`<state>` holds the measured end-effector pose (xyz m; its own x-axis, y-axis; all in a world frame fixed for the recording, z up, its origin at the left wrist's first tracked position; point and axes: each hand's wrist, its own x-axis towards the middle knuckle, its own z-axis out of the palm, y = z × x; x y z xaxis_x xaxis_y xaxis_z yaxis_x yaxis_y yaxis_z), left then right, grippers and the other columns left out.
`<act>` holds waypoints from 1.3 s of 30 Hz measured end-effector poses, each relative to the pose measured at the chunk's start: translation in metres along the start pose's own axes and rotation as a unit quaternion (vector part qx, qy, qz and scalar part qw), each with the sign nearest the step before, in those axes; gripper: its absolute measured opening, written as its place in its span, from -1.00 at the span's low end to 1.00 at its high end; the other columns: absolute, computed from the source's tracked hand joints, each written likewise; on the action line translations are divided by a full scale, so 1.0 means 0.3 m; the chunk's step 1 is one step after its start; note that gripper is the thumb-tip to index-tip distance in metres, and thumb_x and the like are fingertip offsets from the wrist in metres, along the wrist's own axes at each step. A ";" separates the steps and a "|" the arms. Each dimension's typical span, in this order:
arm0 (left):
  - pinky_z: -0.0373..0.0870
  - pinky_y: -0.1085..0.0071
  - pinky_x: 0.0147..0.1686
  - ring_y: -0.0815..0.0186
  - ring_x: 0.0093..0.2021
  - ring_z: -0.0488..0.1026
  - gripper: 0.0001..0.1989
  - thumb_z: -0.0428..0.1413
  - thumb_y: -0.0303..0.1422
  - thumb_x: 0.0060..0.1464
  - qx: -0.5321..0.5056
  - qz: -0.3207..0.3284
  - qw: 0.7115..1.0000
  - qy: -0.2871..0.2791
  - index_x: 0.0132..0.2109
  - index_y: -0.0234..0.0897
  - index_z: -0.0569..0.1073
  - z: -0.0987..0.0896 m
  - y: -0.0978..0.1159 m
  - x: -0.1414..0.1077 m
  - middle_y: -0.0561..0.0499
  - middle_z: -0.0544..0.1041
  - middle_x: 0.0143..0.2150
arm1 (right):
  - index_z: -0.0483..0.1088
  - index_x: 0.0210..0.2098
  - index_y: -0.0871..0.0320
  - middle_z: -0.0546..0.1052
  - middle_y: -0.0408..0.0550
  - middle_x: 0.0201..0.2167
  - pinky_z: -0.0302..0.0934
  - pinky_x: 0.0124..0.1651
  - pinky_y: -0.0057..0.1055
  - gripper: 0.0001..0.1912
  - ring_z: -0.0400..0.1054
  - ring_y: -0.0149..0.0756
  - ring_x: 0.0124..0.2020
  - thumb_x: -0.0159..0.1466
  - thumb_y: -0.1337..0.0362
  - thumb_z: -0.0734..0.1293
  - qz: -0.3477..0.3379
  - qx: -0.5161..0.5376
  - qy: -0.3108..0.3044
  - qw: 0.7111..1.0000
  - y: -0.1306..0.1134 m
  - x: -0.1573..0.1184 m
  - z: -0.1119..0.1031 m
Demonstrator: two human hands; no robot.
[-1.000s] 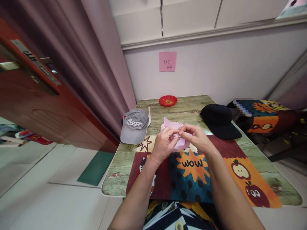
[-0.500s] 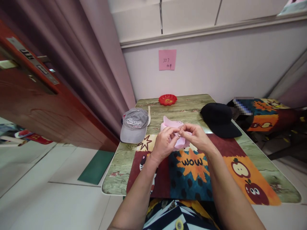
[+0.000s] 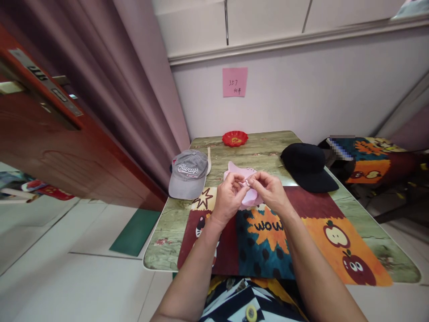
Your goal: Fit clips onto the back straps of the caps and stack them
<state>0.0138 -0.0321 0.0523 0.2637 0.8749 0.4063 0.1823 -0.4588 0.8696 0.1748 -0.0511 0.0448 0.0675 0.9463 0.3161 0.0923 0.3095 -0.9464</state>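
Observation:
My left hand [image 3: 231,194] and my right hand [image 3: 270,190] meet above the middle of the table, thumbs and forefingers pinched. Between their fingertips is a small pale piece [image 3: 247,182], too small to name. Just behind and below the fingers lies a smooth pink thing [image 3: 250,199] with a raised corner and a row of small dark holes. My hands cover much of it, so its kind is unclear. A grey cap [image 3: 190,172] with "Always" lettering rests to the left. On the right lies a black cap [image 3: 306,165].
A wood-patterned table [image 3: 162,235] carries a colourful mat [image 3: 268,257] with "WOW" on it. At its back edge sits a red scalloped dish [image 3: 235,138]. Behind stands a wall with a pink note [image 3: 235,82]. A wooden door [image 3: 67,147] and curtain are on the left.
My fingertips have shifted slightly left and turned, showing more of the pale piece. The pink thing, caps and dish stay in place.

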 end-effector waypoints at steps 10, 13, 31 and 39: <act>0.34 0.48 -0.38 0.43 -0.43 0.37 -0.86 0.27 -0.32 0.10 0.031 0.023 0.999 0.033 -0.22 -0.26 0.52 -0.003 -0.015 -0.005 0.02 0.52 -0.26 | 0.40 -0.40 0.11 0.43 -0.11 -0.46 0.19 -0.34 -0.38 -0.65 0.29 -0.30 -0.42 0.27 -0.05 0.38 0.013 -0.012 0.027 0.999 -0.005 -0.010 0.015; 0.36 0.49 -0.38 0.43 -0.42 0.39 -0.84 0.26 -0.31 0.08 -0.042 -0.023 0.999 0.001 -0.22 -0.28 0.51 -0.007 -0.018 0.000 0.03 0.51 -0.32 | 0.39 -0.39 0.11 0.43 -0.12 -0.46 0.19 -0.34 -0.38 -0.66 0.29 -0.31 -0.43 0.28 -0.03 0.38 0.007 -0.018 0.031 0.999 0.015 -0.010 0.012; 0.24 0.54 -0.57 0.48 -0.57 0.33 -0.56 0.41 -0.09 -0.13 -0.224 -0.168 0.960 -0.019 -0.30 -0.30 0.44 0.013 0.007 0.034 0.14 0.42 -0.53 | 0.40 -0.36 0.08 0.49 -0.12 -0.41 0.24 -0.27 -0.36 -0.77 0.37 -0.29 -0.39 0.32 0.07 0.36 -0.049 -0.054 0.076 0.994 0.011 -0.005 0.040; 0.14 0.55 -0.66 0.51 -0.70 0.24 -0.57 0.35 -0.05 -0.02 -0.245 -0.177 0.950 -0.074 -0.32 -0.28 0.38 -0.004 0.000 0.041 0.14 0.43 -0.60 | 0.47 -0.36 0.05 0.56 0.02 -0.16 0.24 0.10 -0.19 -0.78 0.42 -0.10 -0.02 0.29 0.06 0.39 -0.100 -0.109 0.108 0.983 0.013 0.004 0.040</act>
<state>0.0161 -0.0211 0.0577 0.4039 0.9133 0.0515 -0.1685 0.0189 0.9855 0.1634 -0.0476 0.0407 0.2340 0.8190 0.5240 0.3340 0.4384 -0.8344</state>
